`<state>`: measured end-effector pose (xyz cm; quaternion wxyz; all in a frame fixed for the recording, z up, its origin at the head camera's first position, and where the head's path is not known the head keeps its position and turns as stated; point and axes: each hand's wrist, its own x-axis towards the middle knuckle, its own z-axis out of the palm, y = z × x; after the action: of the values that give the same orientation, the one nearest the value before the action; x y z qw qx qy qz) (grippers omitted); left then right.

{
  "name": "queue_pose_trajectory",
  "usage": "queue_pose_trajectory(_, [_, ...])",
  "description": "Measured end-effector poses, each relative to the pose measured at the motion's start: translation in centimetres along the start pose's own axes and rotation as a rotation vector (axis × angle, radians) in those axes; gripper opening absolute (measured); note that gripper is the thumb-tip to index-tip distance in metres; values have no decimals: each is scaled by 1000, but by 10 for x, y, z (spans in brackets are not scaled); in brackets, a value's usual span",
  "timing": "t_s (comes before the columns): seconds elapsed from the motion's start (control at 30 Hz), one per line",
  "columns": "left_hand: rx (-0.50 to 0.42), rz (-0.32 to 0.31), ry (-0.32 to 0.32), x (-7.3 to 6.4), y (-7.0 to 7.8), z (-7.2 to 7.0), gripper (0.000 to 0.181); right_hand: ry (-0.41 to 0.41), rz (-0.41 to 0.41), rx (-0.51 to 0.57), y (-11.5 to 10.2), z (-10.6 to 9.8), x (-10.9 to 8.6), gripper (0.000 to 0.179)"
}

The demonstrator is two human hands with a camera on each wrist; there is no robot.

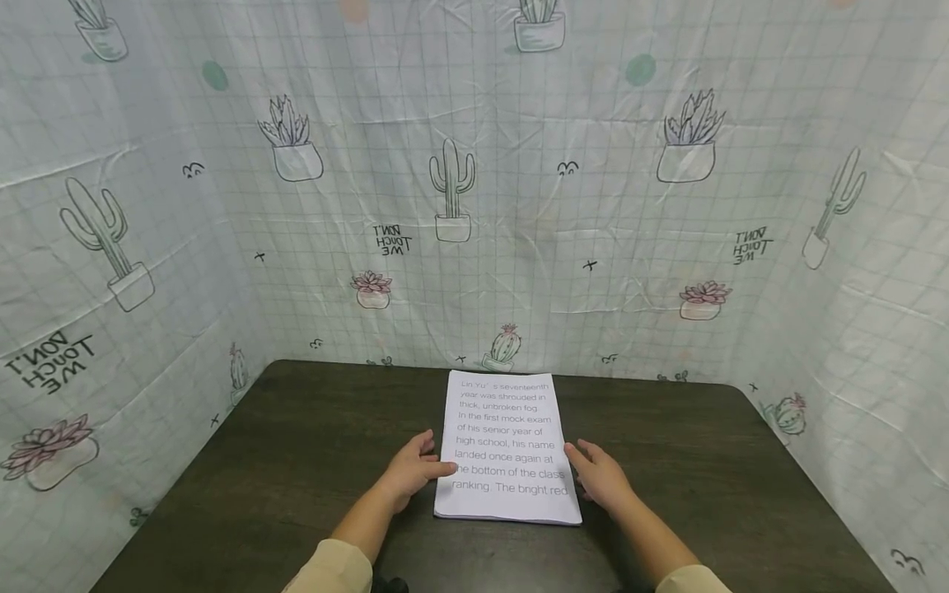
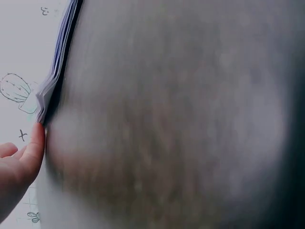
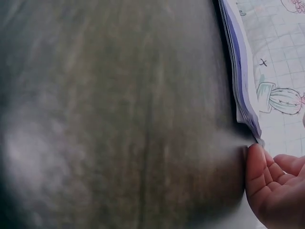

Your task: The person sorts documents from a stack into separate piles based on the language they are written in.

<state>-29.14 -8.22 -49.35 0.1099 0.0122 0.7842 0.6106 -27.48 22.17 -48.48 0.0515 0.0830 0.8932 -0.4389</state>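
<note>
A stack of white paper sheets (image 1: 504, 506) printed with large dark text lies flat on the dark table. My left hand (image 1: 406, 473) is at its left edge, with the thumb tip over the margin and the other fingers loosely bent beside it. On the opposite side, my right hand (image 1: 602, 478) has its fingertips at the right edge. In the left wrist view, the sheet edges (image 2: 59, 52) look layered and slightly bent near a fingertip (image 2: 35, 136). The right wrist view shows similar layered edges (image 3: 238, 57) close to a fingertip (image 3: 256, 155).
The dark wooden table (image 1: 311, 436) extends to both sides of the stack. A pale cloth (image 1: 504, 272) printed with cacti and potted plants hangs behind the table and along both sides. Light-coloured sleeves (image 1: 337, 567) cover the forearms.
</note>
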Motion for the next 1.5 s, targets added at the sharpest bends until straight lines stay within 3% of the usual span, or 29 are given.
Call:
queue_pose_trajectory(0.27, [-2, 5, 16, -1, 1, 2, 81, -12, 56, 32, -1, 2, 0, 67])
queue_pose_trajectory(0.47, [30, 15, 49, 2, -4, 5, 71, 5, 61, 21, 1, 6, -1, 53])
queue_pose_trajectory(0.73, [110, 52, 130, 0, -8, 12, 58, 21, 41, -48, 4, 10, -3, 51])
queue_pose_trajectory(0.9, [126, 22, 189, -3, -6, 15, 49, 47, 42, -67, 5, 12, -4, 50])
queue_pose_trajectory(1.17, [106, -3, 246, -4, -9, 15, 37, 52, 54, -24, 4, 15, -4, 43])
queue_pose_trajectory(1.5, [83, 12, 284, -4, -7, 13, 25, 61, 50, 1, 2, 16, -3, 38])
